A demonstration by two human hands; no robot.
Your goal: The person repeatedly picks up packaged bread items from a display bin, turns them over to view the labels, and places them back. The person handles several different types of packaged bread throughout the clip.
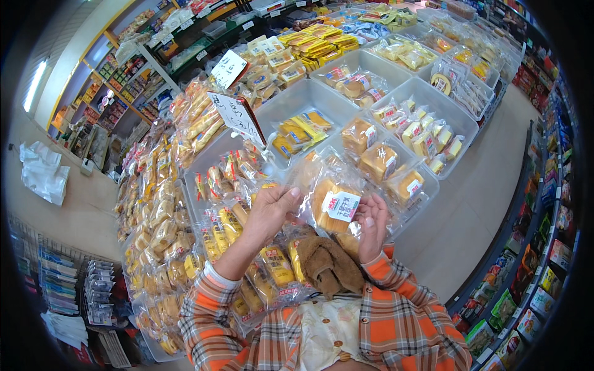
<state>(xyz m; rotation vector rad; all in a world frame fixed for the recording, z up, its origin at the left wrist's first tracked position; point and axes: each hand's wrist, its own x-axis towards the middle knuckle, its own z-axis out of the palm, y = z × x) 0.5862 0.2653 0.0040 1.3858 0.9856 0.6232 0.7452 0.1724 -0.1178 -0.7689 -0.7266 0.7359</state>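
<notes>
Between my hands is a clear plastic bag with a block of bread (329,208) inside, its white label bearing writing. My left hand (274,208) pinches the bag's left side between thumb and fingers. At the right side, my right hand (372,222) has its fingers curled against the bag near the label. Under and beyond the bag stands a translucent plastic bin (429,185) with more bagged bread loaves (378,160). A brown fuzzy cloth (327,264) lies just below the held bag, close to my body. Left of it are yellow bagged bread packs (276,264).
Adjoining bins hold small wrapped cakes (420,132) and yellow packets (301,132). Handwritten price signs (236,116) rise at the left of the bins. Bagged buns (162,232) are heaped further left. Across a tiled aisle (473,195) on the right runs a shelf of packaged goods (519,273).
</notes>
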